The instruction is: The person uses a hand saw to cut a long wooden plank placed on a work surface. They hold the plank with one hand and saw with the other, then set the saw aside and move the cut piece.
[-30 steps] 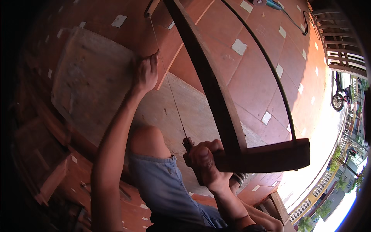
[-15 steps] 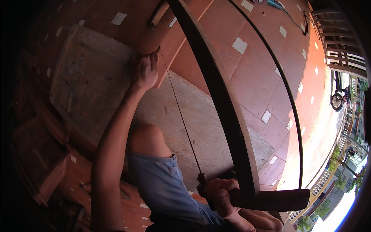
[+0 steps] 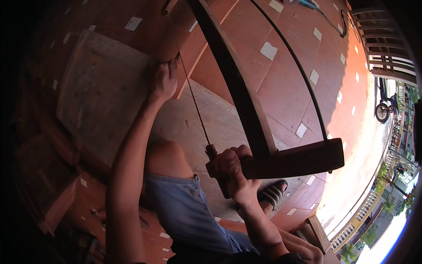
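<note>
Your bent knee, in faded blue cloth shorts, rises just left of the dark wooden frame saw's near end; a teal power tool lies well apart on the red tiled floor. Your right hand clenches that end. Your left hand curls on the reddish-brown wooden board beside the thin blade; its grip can't be told. The saw's long axis points away from you, slanting left.

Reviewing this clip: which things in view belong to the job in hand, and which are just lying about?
Part of the job:
frame saw, held in the right hand
wooden board, with the left hand at its edge
grey board underneath

Apparently just around:
teal power tool
motorbike outside
</note>
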The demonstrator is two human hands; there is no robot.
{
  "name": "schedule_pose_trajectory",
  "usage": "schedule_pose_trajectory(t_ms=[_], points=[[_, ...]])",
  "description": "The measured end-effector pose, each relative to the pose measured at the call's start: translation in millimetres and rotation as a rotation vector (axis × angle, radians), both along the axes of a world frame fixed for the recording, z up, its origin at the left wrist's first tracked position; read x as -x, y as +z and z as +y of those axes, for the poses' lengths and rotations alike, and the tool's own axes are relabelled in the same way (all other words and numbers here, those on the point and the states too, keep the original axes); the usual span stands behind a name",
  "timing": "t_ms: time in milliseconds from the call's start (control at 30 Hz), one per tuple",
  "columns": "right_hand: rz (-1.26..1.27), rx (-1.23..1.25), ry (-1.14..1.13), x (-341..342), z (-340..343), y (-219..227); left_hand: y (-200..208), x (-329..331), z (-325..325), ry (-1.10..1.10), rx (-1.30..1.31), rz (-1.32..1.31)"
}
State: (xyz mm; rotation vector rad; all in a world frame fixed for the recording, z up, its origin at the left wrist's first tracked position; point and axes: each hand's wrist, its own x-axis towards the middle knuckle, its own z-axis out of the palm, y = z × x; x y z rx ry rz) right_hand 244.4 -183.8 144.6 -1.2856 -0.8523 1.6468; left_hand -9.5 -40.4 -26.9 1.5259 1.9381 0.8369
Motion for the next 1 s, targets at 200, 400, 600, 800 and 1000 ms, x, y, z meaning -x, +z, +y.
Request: schedule_pose_trajectory(t_ms=[200, 400, 600, 800, 1000], points=[[0.105, -0.084, 0.128, -62, -73, 54, 6, -8, 0, -0.009, 0.015, 0.012], [0.105, -0.110, -0.129, 36, 47, -46, 9, -10, 5, -0.040, 0.000, 0.133], [0.082, -0.053, -0.108, 37, 51, -26, -6, -3, 5, -0.025, -0.118, -0.033], [0.009, -0.085, 0.173, -62, -76, 54, -6, -1, 1, -0.002, -0.059, -0.012], [0.032, -0.059, 0.111, -14, -19, 3, 1, 8, -13, -0.003, -0.081, 0.065]])
